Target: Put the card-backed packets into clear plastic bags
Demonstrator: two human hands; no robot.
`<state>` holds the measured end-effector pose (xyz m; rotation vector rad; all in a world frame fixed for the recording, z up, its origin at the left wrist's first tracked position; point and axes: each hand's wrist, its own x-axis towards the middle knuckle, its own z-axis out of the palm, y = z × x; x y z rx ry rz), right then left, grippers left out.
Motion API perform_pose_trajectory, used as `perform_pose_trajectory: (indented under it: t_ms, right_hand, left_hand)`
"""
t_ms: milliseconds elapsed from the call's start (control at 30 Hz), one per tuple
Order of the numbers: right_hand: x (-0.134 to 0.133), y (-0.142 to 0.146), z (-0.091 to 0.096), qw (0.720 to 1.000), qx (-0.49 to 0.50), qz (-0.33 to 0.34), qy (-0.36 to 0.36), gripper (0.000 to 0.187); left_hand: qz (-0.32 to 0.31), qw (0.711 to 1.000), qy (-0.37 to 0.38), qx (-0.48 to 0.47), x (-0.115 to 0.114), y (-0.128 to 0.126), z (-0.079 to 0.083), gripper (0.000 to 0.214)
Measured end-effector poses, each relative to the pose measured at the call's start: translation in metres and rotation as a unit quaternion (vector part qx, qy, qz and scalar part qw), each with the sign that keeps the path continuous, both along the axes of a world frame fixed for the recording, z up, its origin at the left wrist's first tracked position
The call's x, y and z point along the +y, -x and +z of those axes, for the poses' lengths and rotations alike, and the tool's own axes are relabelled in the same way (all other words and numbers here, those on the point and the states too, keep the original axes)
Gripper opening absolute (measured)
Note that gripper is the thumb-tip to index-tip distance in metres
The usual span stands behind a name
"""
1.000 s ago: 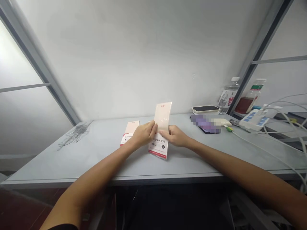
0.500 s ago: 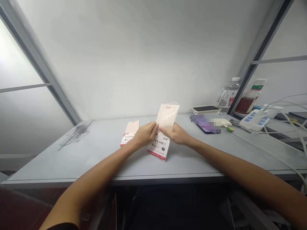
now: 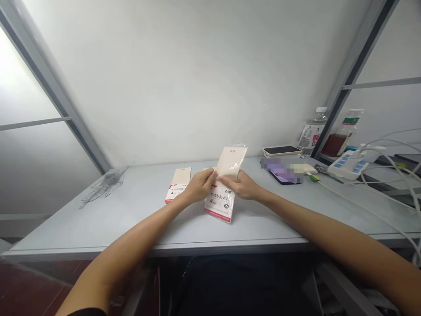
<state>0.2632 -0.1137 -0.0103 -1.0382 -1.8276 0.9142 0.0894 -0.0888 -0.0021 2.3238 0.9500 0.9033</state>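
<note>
Pale peach card in a clear plastic packet [image 3: 232, 163] is leaning toward 1 o'clock above a person's two bare hands, its top sitting lower and tilting further over than a moment earlier; the left hand [image 3: 200, 186] and the right hand [image 3: 238, 185] are pressing in from either side, pinching the glossy plastic between fingers and thumbs, almost fingertip to fingertip at the middle of the packet; neither hand is spreading open; a white printed card with a red band [image 3: 219, 206] is showing below the grip, its lower edge resting on the pale grey table [image 3: 98, 228]; whether the two cards are sharing one packet is impossible to tell from this view; a second peach-and-white card packet [image 3: 177, 184] is lying just beside the left hand at 9 o'clock, with crumpled clear plastic film [image 3: 105, 186] farther out the same way; a clear plastic water bottle [image 3: 312, 131] and a white power strip with blue switches [image 3: 345, 166] are standing well apart toward 3 o'clock, beyond a blurred flat object [image 3: 283, 173].
</note>
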Motion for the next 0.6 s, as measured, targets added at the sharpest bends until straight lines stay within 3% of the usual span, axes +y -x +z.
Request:
perform_pose_trajectory:
  t_ms: [300, 500, 600]
  right_hand:
    - [0.003, -0.003, -0.002, 0.994, 0.064, 0.068, -0.055, 0.030]
    - [0.005, -0.003, -0.003, 0.990, 0.118, 0.048, -0.052, 0.029]
    - [0.005, -0.003, -0.003, 0.991, 0.124, 0.031, -0.048, 0.030]
  left_hand:
    - [-0.009, 0.991, 0.055, -0.118, 0.016, 0.005, -0.005, 0.038]
    - [0.024, 0.984, 0.065, -0.163, 0.017, 0.004, -0.004, 0.039]
    - [0.074, 0.984, 0.067, -0.148, 0.019, 0.006, -0.006, 0.040]
